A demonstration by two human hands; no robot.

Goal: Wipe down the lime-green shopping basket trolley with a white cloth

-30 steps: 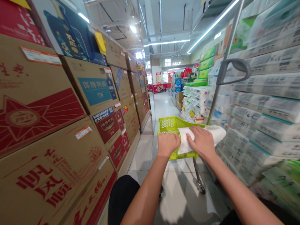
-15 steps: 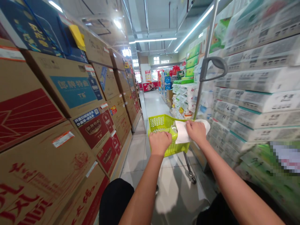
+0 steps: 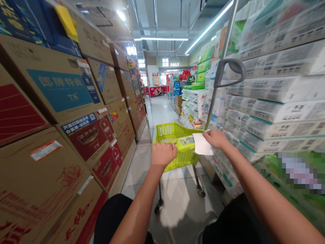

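Note:
My left hand (image 3: 164, 154) is closed around the left part of the handle of a yellow-green shopping cart (image 3: 185, 162). My right hand (image 3: 216, 138) grips a white cloth (image 3: 203, 144) at the handle's right end, the cloth hanging over the bar there. Whether it is cloth or thick paper is hard to tell. Between my hands the bar shows a label panel (image 3: 188, 140). Inside the perforated basket I can make out no goods. Two dark caster wheels (image 3: 200, 191) show under the cart.
Stacked cardboard boxes (image 3: 63, 93) line the left side behind a clear partition edge. White paper packs (image 3: 269, 108) are piled close on the right, beside a metal pole with a grey loop handle (image 3: 230, 73). A tiled aisle floor (image 3: 162, 106) runs ahead between them.
My right hand has slid rightward along the handle with the cloth, uncovering more of the label panel. My left hand keeps its hold. The view has turned slightly right.

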